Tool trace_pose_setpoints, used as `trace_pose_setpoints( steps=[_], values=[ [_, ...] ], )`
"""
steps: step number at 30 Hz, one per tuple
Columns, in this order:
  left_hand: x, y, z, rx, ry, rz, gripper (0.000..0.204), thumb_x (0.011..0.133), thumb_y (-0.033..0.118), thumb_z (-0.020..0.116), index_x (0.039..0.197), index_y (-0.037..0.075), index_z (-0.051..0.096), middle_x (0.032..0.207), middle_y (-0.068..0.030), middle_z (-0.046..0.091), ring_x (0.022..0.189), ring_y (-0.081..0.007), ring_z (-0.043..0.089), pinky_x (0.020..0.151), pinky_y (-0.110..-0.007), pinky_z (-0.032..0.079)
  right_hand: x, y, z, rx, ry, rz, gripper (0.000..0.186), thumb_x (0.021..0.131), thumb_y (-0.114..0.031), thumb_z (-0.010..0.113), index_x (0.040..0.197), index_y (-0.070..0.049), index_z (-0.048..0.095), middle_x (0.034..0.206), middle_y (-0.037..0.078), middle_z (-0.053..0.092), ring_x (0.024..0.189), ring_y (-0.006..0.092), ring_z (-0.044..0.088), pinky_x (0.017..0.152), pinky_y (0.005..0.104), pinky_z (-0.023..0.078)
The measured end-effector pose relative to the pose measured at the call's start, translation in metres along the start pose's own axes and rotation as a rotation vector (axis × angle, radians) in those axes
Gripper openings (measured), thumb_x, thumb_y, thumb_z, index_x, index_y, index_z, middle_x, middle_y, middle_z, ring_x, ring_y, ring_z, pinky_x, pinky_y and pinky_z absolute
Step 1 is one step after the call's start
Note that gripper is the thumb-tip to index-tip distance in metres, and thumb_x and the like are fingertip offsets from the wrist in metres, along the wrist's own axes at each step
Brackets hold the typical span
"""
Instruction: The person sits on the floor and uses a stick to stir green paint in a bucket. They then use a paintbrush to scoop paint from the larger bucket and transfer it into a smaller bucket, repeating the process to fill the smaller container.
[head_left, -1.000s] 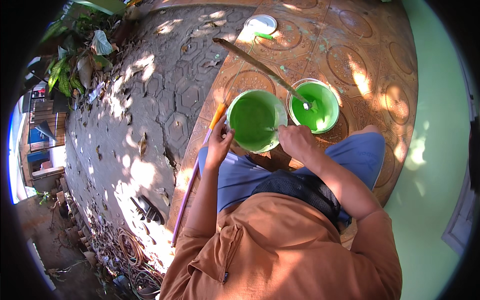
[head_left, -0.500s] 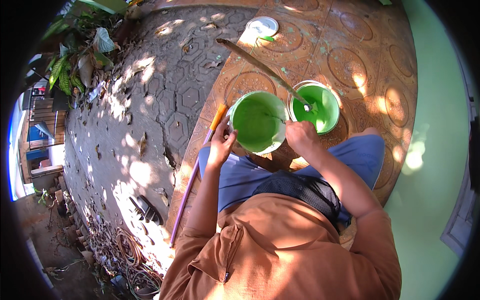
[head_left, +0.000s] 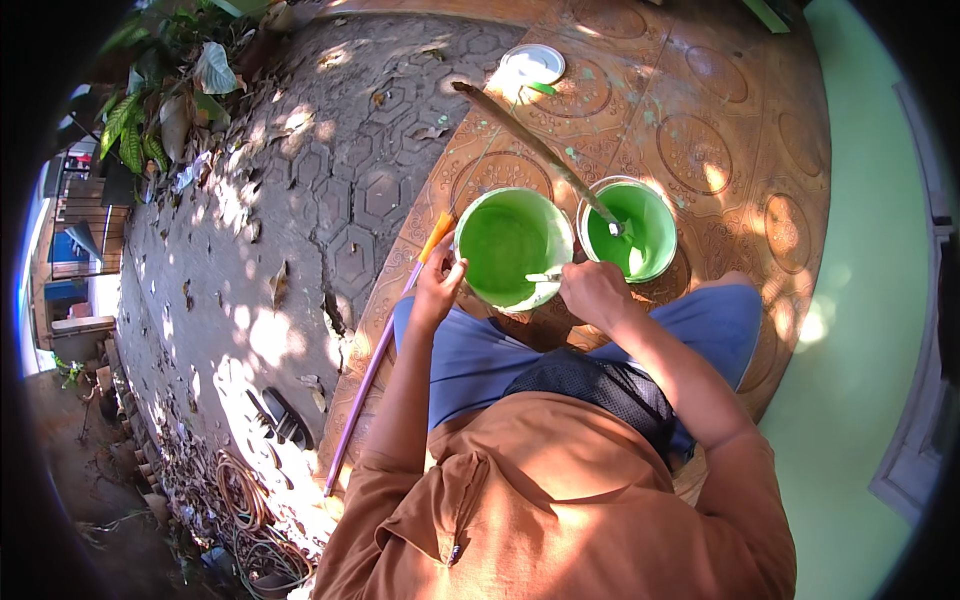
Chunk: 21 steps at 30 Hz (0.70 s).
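A white bucket with green paint inside stands in front of my lap. My left hand is closed on its left rim, thumb on the near side. In my right hand, at the right rim, is a small thin tool with a pale end, its kind unclear; that end reaches over the paint. Just to the right stands a second white bucket, also with green paint in it. A long wooden stick leans out of this one toward the far left.
A white round lid lies on the brown patterned tiles. A purple pole with an orange end rests along my left side by the tile edge. Grey paving, plants and black sandals are farther left; a green wall rises at right.
The tool in my right hand has come nearer, its end now at the bucket's near right rim instead of farther in. My left hand stays on the bucket.
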<state>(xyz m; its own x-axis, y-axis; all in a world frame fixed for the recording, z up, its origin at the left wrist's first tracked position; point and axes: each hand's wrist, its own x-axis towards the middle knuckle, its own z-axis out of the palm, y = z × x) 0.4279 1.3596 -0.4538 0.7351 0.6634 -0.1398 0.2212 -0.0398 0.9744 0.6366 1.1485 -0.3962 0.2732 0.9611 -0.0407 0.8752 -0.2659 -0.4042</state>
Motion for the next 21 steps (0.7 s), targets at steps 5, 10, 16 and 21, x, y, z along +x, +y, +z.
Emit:
trace_pose_setpoints(
  steps=[5,10,16,21],
  values=[
    [0.013,-0.010,-0.021,-0.057,0.070,0.011,0.048,0.096,0.005,0.057,0.143,0.000,0.046,0.109,-0.0059,0.063,0.097,-0.0129,0.059,0.089,-0.027,0.047,0.017,-0.012,-0.009,-0.064,0.047,0.079,0.012,0.082,-0.006,0.058,0.079,0.001,0.068,0.068,0.023,0.067,0.064,0.0348,0.071,0.059,0.0420,0.057],
    [0.033,-0.025,-0.050,0.251,0.039,-0.121,0.041,0.097,0.013,0.058,0.136,0.002,0.053,0.100,-0.0064,0.065,0.090,-0.0140,0.060,0.081,-0.028,0.048,0.038,-0.031,-0.003,-0.114,0.058,0.023,0.012,0.083,-0.005,0.057,0.083,0.001,0.067,0.067,0.020,0.068,0.064,0.0328,0.071,0.058,0.0407,0.057],
    [0.013,-0.068,-0.074,0.090,0.179,-0.282,0.040,0.101,0.030,0.057,0.127,0.000,0.060,0.099,-0.0055,0.066,0.091,-0.0141,0.060,0.082,-0.029,0.048,0.053,-0.040,0.001,-0.164,0.106,-0.003,0.013,0.084,-0.006,0.056,0.084,-0.002,0.068,0.067,0.017,0.068,0.062,0.0313,0.071,0.057,0.0423,0.056],
    [-0.054,-0.115,-0.098,-0.051,0.489,-0.358,0.055,0.103,0.047,0.048,0.131,0.001,0.059,0.111,-0.0081,0.067,0.104,-0.0178,0.061,0.092,-0.030,0.047,0.061,-0.050,0.004,-0.178,0.128,-0.011,0.013,0.086,-0.007,0.055,0.086,-0.002,0.068,0.069,0.017,0.068,0.062,0.0322,0.070,0.057,0.0437,0.055]
  ],
)
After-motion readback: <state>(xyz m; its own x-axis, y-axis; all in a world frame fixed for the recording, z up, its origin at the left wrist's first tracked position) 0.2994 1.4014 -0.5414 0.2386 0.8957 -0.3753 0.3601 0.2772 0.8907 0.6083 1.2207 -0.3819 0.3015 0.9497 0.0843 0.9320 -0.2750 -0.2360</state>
